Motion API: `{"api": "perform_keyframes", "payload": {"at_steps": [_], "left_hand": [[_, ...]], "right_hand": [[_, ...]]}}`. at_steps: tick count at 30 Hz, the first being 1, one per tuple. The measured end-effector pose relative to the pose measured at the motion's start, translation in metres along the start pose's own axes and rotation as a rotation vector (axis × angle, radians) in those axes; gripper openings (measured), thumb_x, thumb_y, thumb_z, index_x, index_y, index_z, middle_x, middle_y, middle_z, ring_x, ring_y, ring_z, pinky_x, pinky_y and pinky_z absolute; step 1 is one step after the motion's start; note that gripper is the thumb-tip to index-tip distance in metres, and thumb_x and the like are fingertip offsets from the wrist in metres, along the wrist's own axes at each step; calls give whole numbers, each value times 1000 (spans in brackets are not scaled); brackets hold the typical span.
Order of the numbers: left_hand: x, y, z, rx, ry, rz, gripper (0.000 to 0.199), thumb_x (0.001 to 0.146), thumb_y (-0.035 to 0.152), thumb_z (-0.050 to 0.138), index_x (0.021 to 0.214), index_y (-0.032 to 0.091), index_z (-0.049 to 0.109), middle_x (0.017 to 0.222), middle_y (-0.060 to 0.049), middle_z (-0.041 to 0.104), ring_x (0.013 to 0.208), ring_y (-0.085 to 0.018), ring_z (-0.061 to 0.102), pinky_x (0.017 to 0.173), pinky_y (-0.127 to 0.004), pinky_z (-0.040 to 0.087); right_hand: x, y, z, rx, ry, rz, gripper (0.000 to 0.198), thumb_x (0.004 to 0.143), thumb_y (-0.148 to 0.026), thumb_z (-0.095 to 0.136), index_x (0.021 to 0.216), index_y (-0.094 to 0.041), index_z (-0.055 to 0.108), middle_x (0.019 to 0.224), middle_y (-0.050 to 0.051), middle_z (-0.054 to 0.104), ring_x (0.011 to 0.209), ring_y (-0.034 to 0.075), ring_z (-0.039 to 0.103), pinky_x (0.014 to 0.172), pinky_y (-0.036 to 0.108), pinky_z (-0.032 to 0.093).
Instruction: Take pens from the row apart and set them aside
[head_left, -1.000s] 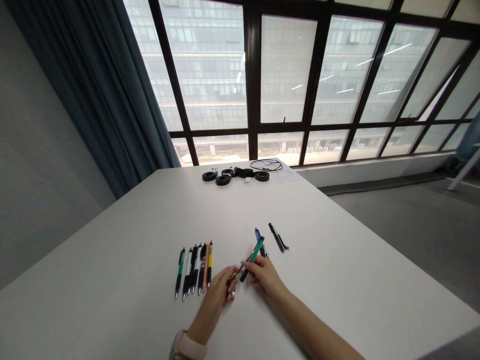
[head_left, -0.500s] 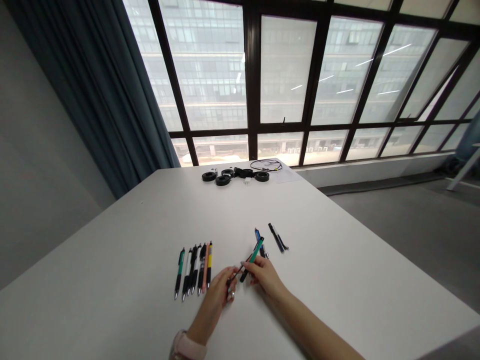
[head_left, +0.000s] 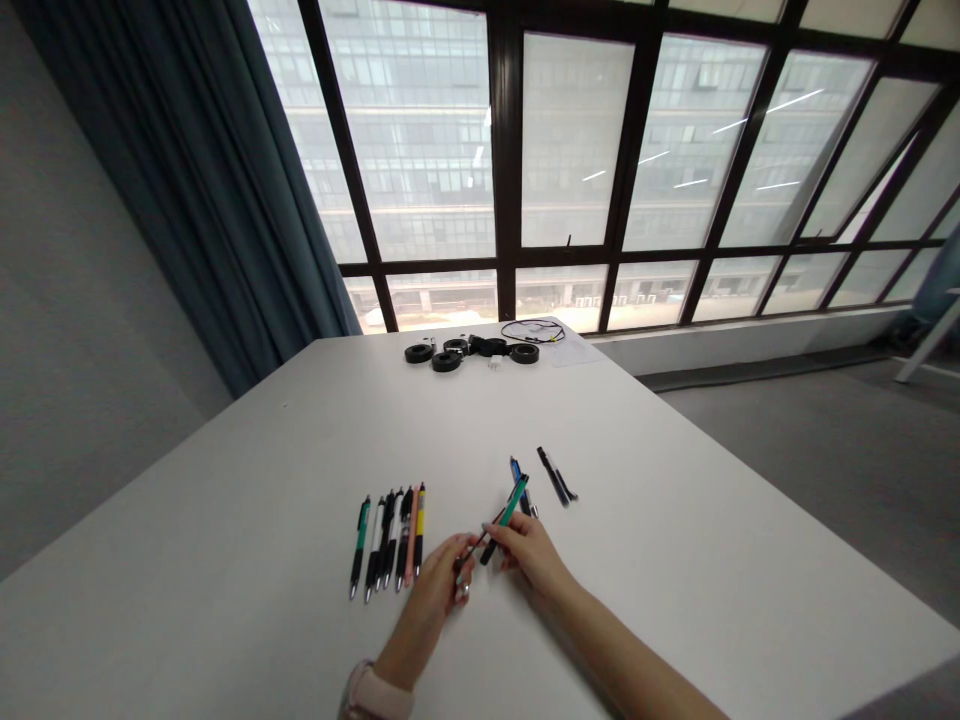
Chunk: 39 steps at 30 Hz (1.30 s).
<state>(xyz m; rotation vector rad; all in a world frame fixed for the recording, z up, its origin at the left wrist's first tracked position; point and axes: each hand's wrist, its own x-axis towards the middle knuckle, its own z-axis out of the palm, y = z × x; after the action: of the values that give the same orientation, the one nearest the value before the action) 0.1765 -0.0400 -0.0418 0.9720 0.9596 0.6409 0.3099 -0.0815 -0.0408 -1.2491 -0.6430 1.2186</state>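
Observation:
My right hand pinches a green pen with dark ends, tilted up and away to the right. A thin dark rod runs from my left fingers toward the pen; its far end is hidden by my right fingertips. My left hand is closed on the rod's near end, with a ring on one finger. Just behind the green pen lies a blue pen, partly covered. Left of my left hand, several pens lie side by side, among them a green-and-black pen, a pink pen and a yellow-and-black pen.
Two dark slim pieces, one a black pen, lie right of the hands. Far back on the white table are several black rings, a black cable and a sheet of paper. The table's right edge drops to grey floor.

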Motion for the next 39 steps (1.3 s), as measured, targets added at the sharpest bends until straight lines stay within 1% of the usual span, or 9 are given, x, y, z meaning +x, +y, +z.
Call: {"api": "perform_keyframes", "payload": {"at_steps": [3,8,13,22,28,32,39], "left_hand": [[0,0,0,-9,16,7,41,61,53,68,76,16,61,44,10,35,34,-4,28,36,-17,17],[1,1,1,-30,10,-11,42,57,54,69,74,17,60,42,12,32,33,-3,24,35,-17,13],[-3,3,2,-27,17,-4,42,59,53,69,76,16,61,44,11,35,35,-3,27,36,-17,15],[-1,2,2,-31,13,-23,47,53,57,71,75,16,61,42,11,33,34,-3,23,35,-17,14],[1,-1,-1,-20,17,-17,42,59,54,69,77,16,61,44,10,35,35,-3,26,36,-17,15],[3,-4,-3,-19,-15,-5,38,63,52,67,76,16,61,44,11,34,34,-3,27,36,-17,16],[2,0,-1,-49,0,-19,43,55,52,72,75,17,60,42,11,35,33,-3,25,34,-17,15]], "right_hand": [[0,1,-1,4,1,-8,42,52,-51,77,64,-15,58,47,-6,48,41,6,39,39,19,36],[1,3,-1,14,4,-7,43,51,-51,78,64,-15,59,48,-6,49,41,6,40,39,19,37],[1,2,0,14,9,3,44,50,-52,78,65,-15,59,50,-5,52,40,5,40,39,19,37],[-2,-2,0,0,11,5,44,51,-51,77,65,-14,59,53,-3,55,42,6,41,39,19,37],[-2,-2,1,11,15,10,45,49,-52,78,65,-15,59,49,-5,51,41,5,40,38,19,36],[0,-1,2,14,12,11,47,47,-54,78,64,-15,58,47,-6,48,39,5,38,37,19,35],[2,2,0,6,12,11,45,49,-53,77,65,-15,59,49,-5,50,41,6,39,39,20,37]]}}
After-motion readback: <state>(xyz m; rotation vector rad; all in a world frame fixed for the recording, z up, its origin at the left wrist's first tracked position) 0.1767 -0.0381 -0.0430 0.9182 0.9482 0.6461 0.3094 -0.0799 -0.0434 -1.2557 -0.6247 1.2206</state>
